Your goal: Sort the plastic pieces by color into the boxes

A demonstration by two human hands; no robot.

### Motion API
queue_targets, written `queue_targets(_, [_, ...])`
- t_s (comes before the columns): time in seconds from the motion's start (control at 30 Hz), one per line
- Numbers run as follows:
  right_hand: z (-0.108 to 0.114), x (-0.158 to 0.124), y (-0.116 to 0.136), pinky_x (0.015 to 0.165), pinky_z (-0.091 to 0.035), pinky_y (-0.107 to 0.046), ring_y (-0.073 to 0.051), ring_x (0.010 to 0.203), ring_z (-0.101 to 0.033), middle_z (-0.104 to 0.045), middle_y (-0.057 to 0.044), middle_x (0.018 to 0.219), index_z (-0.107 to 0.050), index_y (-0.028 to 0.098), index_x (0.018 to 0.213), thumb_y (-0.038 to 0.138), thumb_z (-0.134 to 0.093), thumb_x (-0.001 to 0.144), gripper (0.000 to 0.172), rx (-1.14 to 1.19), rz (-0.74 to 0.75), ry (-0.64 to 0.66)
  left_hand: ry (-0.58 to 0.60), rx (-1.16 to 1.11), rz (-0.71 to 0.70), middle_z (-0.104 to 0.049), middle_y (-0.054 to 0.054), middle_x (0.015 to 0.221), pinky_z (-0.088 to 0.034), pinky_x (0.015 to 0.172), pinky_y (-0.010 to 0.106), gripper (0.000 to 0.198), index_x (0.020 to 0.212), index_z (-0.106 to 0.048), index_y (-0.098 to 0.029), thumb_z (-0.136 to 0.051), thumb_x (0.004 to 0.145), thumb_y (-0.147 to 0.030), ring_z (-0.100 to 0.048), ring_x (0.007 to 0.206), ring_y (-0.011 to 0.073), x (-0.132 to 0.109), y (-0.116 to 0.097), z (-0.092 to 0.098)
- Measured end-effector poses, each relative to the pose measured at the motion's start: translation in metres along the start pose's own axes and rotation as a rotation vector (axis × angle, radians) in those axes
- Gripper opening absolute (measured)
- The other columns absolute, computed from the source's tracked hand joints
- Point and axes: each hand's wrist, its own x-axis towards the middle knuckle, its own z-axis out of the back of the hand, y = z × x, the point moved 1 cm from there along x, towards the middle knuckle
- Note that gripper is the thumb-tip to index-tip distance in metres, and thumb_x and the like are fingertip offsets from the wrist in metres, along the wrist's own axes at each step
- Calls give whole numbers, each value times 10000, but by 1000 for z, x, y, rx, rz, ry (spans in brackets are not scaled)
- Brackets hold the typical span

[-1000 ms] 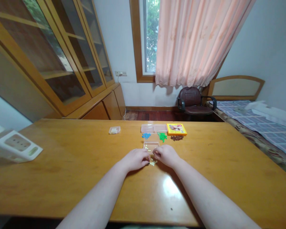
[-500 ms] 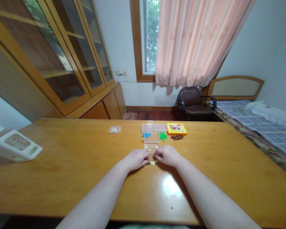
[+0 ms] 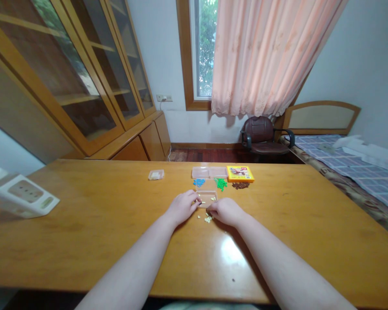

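Observation:
A small clear plastic tray with a few pale yellow pieces in it sits on the wooden table. My left hand is at the tray's left edge, fingers pinched together on something too small to name. My right hand rests curled just below the tray. Its fingertips touch a little heap of pale yellow pieces on the table. The two hands are a short gap apart.
Behind the tray lie heaps of blue, green and brown pieces, two clear boxes, a yellow box and a small clear container. A white box lies at far left. Chair and bed stand beyond.
My left hand has moved up from the yellow heap to the tray's left edge. My right hand has stayed by the heap.

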Motion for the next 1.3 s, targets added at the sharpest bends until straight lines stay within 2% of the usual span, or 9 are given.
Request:
queue_targets(0.2, [-4, 3, 3, 630, -378, -238, -187, 725, -649, -726, -75, 816, -729, 211, 873, 267, -465, 870, 270, -51, -31, -12, 199, -44, -153, -629, 8, 915, -428, 753, 237, 89, 847, -634, -222, -550, 820, -232, -578, 858, 154, -3, -5, 3])
queue_targets(0.4, [-6, 3, 3, 598, -356, -241, -181, 667, -634, -715, -74, 760, -713, 201, 792, 258, -496, 848, 230, -57, -33, -48, 324, -112, -92, -652, -5, 848, -422, 700, 236, 84, 826, -645, -224, -633, 747, -252, -591, 794, 160, -6, 3, 2])
queue_targets(0.53, [-7, 1, -7, 627, -343, -231, -160, 704, -616, -707, -60, 784, -689, 206, 842, 288, -499, 869, 208, 3, -103, -190, 337, -126, -64, -661, -2, 832, -418, 689, 233, 59, 793, -646, -216, -604, 751, -214, -593, 780, 157, -5, 6, -2])
queue_targets(0.63, [-7, 1, -15, 653, -345, -234, -162, 748, -611, -705, -70, 832, -679, 207, 897, 316, -463, 900, 242, 17, -219, -263, 323, -116, -39, -662, 4, 827, -419, 679, 231, 62, 785, -642, -211, -588, 756, -205, -592, 761, 155, -4, 5, -2])
queue_targets(0.77, [-2, 0, -19, 647, -349, -241, -164, 738, -616, -710, -72, 859, -681, 216, 920, 315, -429, 914, 271, 33, -298, -204, 306, -99, -71, -657, 5, 815, -418, 672, 231, 77, 764, -637, -211, -564, 783, -227, -588, 752, 154, -5, 3, -1])
queue_targets(0.93, [1, -5, -12, 649, -361, -234, -159, 751, -627, -719, -43, 843, -705, 239, 924, 326, -491, 873, 237, 99, -83, -147, 277, -86, -90, -638, -2, 779, -419, 654, 229, 79, 773, -631, -213, -556, 794, -226, -578, 719, 148, -5, 3, 0])
queue_targets(1.03, [-1, -5, -4, 653, -373, -225, -152, 753, -637, -726, -29, 852, -718, 260, 933, 296, -510, 853, 226, 118, 21, -86, 172, -106, -130, -630, 3, 834, -435, 702, 229, 102, 822, -631, -213, -532, 830, -232, -579, 770, 141, -4, 0, 3])
queue_targets(1.17, [-3, -1, 4, 642, -389, -236, -169, 731, -648, -729, -53, 838, -726, 236, 906, 330, -468, 877, 276, 37, 18, -53, -81, -80, -74, -616, 33, 898, -446, 781, 254, 174, 882, -642, -203, -480, 887, -266, -578, 851, 148, -2, -1, 4])
queue_targets(1.3, [-5, 3, 10, 629, -402, -242, -186, 722, -657, -726, -68, 806, -723, 212, 851, 304, -449, 878, 291, -53, -5, -42, -84, -47, -47, -613, 27, 884, -456, 755, 251, 176, 884, -659, -212, -489, 885, -256, -584, 831, 144, 0, 2, -4])
